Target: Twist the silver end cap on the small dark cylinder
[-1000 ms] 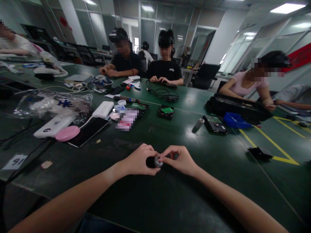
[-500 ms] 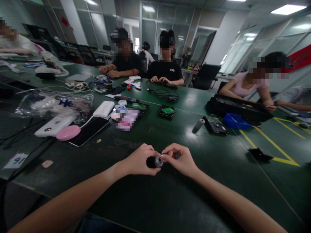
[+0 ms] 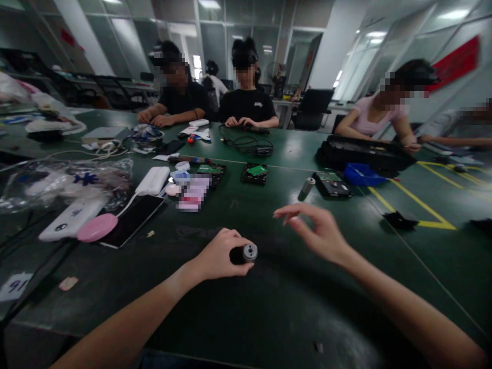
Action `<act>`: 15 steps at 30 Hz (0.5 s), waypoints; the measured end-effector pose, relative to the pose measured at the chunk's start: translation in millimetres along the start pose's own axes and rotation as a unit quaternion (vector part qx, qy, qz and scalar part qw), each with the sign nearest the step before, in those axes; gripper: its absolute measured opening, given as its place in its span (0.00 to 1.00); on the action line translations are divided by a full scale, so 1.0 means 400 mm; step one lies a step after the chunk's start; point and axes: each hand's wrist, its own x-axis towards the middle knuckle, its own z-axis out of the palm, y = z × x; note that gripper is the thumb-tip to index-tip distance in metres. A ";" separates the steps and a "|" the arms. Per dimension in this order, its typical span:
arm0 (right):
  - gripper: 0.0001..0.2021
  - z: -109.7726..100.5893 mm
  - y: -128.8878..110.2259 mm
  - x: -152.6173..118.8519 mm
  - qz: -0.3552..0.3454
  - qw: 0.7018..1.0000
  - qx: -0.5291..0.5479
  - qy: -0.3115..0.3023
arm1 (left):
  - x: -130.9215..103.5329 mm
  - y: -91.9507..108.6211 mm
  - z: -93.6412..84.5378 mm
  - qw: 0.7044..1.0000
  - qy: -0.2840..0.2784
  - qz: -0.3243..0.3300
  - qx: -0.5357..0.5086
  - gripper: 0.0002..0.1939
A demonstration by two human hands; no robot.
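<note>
My left hand (image 3: 221, 256) grips a small grey metal cylinder (image 3: 250, 252), thumb and fingers curled round its sides. The cylinder's round end faces up toward me and shows a dark centre and small holes; its lower part is hidden. To the right and farther off, my right hand (image 3: 321, 230) hovers above the table, thumb apart from the stretched fingers, and I see nothing in it. Beyond that hand, a similar metal cylinder (image 3: 308, 185) stands on the table beside a hard drive (image 3: 332, 184).
On the green table (image 3: 215, 318) a second hard drive (image 3: 254, 173) lies farther back. At left are a phone (image 3: 132, 223), a pink disc (image 3: 97, 227), a white power bank (image 3: 71, 219) and a plastic bag (image 3: 57, 179). A black tray (image 3: 365, 154) sits at right. Several people sit opposite.
My right hand has left the cylinder's end, moved right and away from me, and opened. The left hand still holds the cylinder. My view has turned slightly right.
</note>
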 end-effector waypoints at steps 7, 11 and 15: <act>0.28 -0.123 -0.017 -0.220 -0.197 0.931 -0.187 -0.244 | 0.000 -0.010 0.002 1.000 -0.019 -0.007 0.004 0.18; 0.34 -0.078 0.034 -0.207 -0.176 0.951 -0.197 -0.160 | -0.003 -0.009 0.002 0.999 -0.024 -0.025 0.001 0.18; 0.33 -0.064 0.029 -0.181 -0.145 0.916 -0.197 -0.317 | 0.002 -0.007 0.001 0.999 -0.021 -0.027 -0.001 0.19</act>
